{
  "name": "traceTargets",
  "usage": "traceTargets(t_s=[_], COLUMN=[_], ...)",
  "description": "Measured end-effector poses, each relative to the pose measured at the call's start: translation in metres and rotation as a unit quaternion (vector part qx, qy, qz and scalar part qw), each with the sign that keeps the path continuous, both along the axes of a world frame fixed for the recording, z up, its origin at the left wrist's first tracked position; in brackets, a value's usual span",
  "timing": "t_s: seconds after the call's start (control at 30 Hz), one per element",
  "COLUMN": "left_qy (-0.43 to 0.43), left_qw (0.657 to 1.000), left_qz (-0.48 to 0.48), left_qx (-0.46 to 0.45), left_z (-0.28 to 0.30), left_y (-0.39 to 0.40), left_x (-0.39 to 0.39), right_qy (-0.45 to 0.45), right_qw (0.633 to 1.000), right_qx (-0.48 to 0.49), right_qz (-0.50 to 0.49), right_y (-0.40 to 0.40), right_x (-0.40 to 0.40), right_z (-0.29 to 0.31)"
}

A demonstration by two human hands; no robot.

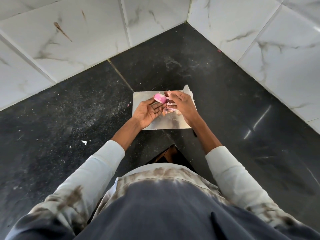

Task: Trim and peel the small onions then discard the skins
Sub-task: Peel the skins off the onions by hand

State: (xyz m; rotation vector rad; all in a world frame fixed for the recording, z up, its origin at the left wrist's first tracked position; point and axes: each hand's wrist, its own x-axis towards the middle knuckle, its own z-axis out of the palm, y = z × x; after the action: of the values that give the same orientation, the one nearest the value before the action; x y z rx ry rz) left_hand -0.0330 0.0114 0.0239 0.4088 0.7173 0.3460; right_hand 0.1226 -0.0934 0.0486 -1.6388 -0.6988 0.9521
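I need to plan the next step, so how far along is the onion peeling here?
Done: one small onion looks peeled, pink and glossy, held at the left hand fingertips. In hand: the right hand pinches at its end. Left: loose skins lie on the steel board, not yet discarded. No other onions are visible.

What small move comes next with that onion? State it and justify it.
Probably strip the last skin: the left hand holds the pink onion over the steel board, the right hand picks at its end, and loose skins lie below.
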Motion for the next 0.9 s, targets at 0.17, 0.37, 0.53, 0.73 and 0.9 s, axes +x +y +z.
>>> traceTargets(t_s=[0.17, 0.37, 0.53, 0.73, 0.9], left_qy=[0.035, 0.136, 0.248, 0.403, 0.395], left_qw=[0.999, 0.979, 0.928, 0.774, 0.710], left_qz=[-0.032, -0.066, 0.014, -0.046, -0.161], left_qx=[0.025, 0.138, 0.279, 0.485, 0.561], left_z=[0.001, -0.010, -0.012, -0.034, -0.052], left_y=[0.004, 0.017, 0.032, 0.064, 0.067], left_x=[0.003, -0.003, -0.016, -0.052, -0.056], right_qy=[-0.041, -0.081, -0.144, -0.276, -0.342], right_qw=[0.995, 0.990, 0.985, 0.954, 0.923], right_qx=[0.014, -0.001, -0.021, -0.028, -0.051], right_qz=[0.085, 0.112, 0.097, 0.118, 0.168], right_y=[-0.002, 0.009, 0.032, 0.068, 0.094], right_x=[0.000, -0.007, -0.009, -0.012, -0.024], right_z=[0.002, 0.001, -0.010, -0.032, -0.042])
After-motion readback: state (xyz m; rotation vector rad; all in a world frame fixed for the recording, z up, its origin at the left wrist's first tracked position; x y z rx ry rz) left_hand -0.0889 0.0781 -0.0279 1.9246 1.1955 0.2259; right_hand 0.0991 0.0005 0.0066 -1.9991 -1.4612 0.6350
